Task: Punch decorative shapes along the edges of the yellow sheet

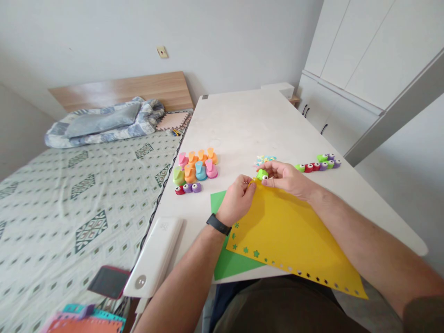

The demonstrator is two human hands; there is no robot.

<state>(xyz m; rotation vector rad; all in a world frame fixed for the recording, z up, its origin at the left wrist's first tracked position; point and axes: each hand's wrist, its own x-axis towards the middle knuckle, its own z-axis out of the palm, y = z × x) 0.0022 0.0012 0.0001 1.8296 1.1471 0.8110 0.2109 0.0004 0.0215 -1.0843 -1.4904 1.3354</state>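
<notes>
A yellow sheet of paper (294, 231) has small shapes punched along its lower and left edges. My left hand (239, 196) pinches the sheet near its upper left corner. In my right hand (284, 178) is a small green craft punch (262, 175) with a white round button, held at the sheet's top edge. Whether the paper sits in the punch's slot cannot be made out. Beneath the yellow sheet lies a green sheet (222, 268), showing at the left. Just beyond my hands is a small pile of punched paper bits (266, 160).
Several larger colored punches (190, 173) stand at the left of the white table (236, 125), with small red and purple punches (188, 188) before them. More small punches (314, 167) line the right. A white power bank-like device (156, 254) lies at the left edge, beside a bed (86, 185).
</notes>
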